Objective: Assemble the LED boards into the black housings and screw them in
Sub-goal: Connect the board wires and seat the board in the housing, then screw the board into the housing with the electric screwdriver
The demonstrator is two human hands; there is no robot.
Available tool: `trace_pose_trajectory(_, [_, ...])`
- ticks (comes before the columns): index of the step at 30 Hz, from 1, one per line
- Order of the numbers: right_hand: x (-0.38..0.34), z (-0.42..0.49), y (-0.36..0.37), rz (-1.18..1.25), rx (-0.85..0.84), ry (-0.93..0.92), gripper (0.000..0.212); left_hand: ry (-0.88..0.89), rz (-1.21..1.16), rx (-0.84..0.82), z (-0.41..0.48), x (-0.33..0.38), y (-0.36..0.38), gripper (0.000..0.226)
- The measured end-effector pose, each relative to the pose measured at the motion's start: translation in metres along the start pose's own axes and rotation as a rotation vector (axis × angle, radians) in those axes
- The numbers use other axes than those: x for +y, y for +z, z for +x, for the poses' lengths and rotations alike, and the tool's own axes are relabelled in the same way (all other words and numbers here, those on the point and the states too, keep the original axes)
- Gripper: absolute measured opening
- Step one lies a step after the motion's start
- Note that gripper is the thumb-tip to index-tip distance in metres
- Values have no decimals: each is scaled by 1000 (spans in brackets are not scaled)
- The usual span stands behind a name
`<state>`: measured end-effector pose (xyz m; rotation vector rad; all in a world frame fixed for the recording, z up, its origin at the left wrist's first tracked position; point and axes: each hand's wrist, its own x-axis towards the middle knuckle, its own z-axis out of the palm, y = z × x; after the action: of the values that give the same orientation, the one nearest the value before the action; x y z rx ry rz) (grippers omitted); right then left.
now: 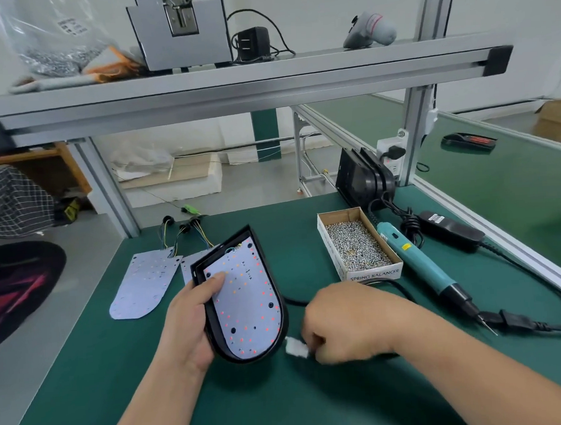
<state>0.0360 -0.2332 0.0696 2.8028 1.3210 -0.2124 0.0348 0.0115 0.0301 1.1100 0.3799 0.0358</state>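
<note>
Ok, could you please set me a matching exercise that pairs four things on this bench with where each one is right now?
Things:
1 black housing
2 white connector
3 screwdriver
4 spare LED boards

Places:
A flat on the mat, far left
B gripped by the left hand
C lying right of the screw box
D pinched by the right hand

Pairs: 1-B, 2-D, 3-C, 4-A

The green bench carries two loose LED boards, a screw box, a teal screwdriver and a power adapter.
</note>
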Motion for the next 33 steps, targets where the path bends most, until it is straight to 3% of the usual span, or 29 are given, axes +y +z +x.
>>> trace_pose_trajectory(4, [6,21,19,263,197,237,16,-12,28,-35,-5,0,2,24])
trace_pose_trajectory(6, [5,35,28,359,298,307,21,-26,72,-64,-8,-4,5,25])
trace_pose_trajectory(8, [9,46,31,525,352,341,12,-19,111,-93,-13,-9,8,25])
trace_pose_trajectory(11, [25,48,26,677,355,359,10,-5,220,-143,-20,-13,10,28])
trace_pose_trajectory(17, [37,35,27,642,302,294,19,48,688,-109,-34,-10,7,57])
trace_pose_trajectory(21, [42,19,22,861,308,310,33,134,925,-123,-36,-1,8,38])
trace_pose_trajectory(24, [54,-1,5,768,485,371,17,226,1061,-148,-35,-4,8,41])
trace_pose_trajectory(27, [77,-27,-9,428,601,508,8,279,1019,-151,-35,-7,12,52])
trace_pose_trajectory(30, [103,-59,-5,128,437,736,29,295,924,-146,-36,-9,18,49])
trace_pose_trajectory(33, [122,-85,7,116,226,876,41,314,834,-151,-40,-15,25,43])
